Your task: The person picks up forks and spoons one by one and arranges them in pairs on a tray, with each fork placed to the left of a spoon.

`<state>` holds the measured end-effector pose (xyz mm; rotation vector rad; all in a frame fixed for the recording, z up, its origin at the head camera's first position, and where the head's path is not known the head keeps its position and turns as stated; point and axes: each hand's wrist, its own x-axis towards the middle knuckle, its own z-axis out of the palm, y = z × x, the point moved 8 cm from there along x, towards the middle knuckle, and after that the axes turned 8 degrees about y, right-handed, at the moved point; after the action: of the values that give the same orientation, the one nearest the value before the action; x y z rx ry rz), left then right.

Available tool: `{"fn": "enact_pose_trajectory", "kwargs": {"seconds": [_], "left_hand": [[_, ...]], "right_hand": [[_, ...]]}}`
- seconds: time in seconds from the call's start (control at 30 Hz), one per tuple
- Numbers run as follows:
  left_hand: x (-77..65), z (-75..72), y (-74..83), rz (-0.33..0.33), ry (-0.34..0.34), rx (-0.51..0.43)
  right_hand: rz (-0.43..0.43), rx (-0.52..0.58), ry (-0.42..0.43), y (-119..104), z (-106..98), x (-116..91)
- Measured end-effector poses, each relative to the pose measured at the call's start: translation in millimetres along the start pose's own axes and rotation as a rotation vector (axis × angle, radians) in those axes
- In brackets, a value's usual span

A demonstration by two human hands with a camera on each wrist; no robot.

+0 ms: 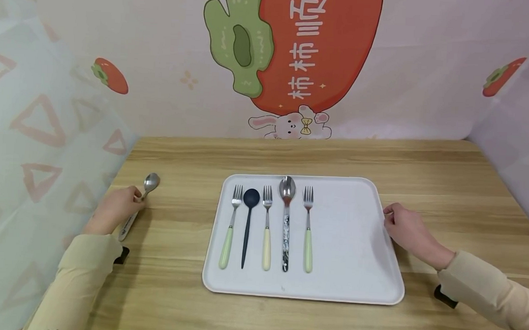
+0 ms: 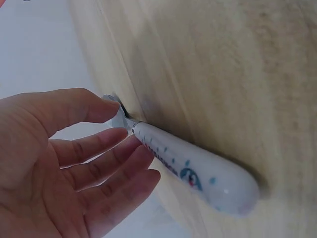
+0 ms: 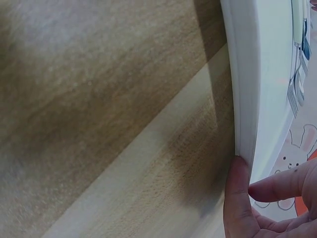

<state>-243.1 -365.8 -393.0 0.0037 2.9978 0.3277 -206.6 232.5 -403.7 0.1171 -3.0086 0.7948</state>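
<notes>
At the left of the table lies a spoon (image 1: 151,181) with a metal bowl and a white printed handle (image 2: 198,171). My left hand (image 1: 117,209) is at its neck, thumb on one side and forefinger on the other; the other fingers are spread loosely beside the handle. A white rectangular tray (image 1: 350,237) stands mid-table. My right hand (image 1: 410,233) pinches its right rim (image 3: 245,99) between thumb and forefinger. On the tray lie two green-handled forks (image 1: 226,247) (image 1: 308,250), a cream-handled fork (image 1: 266,249), a black spoon (image 1: 251,198) and a patterned-handled spoon (image 1: 286,235).
The wooden table (image 1: 175,279) runs around the tray on all sides. A printed cloth wall (image 1: 160,111) closes off the back, with cloth side walls at left and right. The left spoon lies near the left wall.
</notes>
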Motion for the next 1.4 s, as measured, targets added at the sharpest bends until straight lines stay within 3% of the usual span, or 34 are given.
{"fn": "enact_pose_trajectory", "kwargs": {"seconds": [0.2,0.7,0.97,1.4], "left_hand": [[-1.0,5.4,-4.0,-0.036,-0.048,-0.010],[-3.4,11.1,-5.1,-0.079,-0.019,-0.048],[-3.9,12.2,8.8,-0.050,-0.019,-0.033],[-5.2,0.1,54.9,0.066,0.096,-0.030]], "right_hand": [[0.005,0.003,0.002,-0.2,0.2,-0.5],[-0.001,0.002,0.019,-0.5,0.4,-0.1],[-0.015,-0.006,0.017,0.3,1.1,0.2],[-0.009,-0.009,0.000,-0.9,1.0,0.3]]}}
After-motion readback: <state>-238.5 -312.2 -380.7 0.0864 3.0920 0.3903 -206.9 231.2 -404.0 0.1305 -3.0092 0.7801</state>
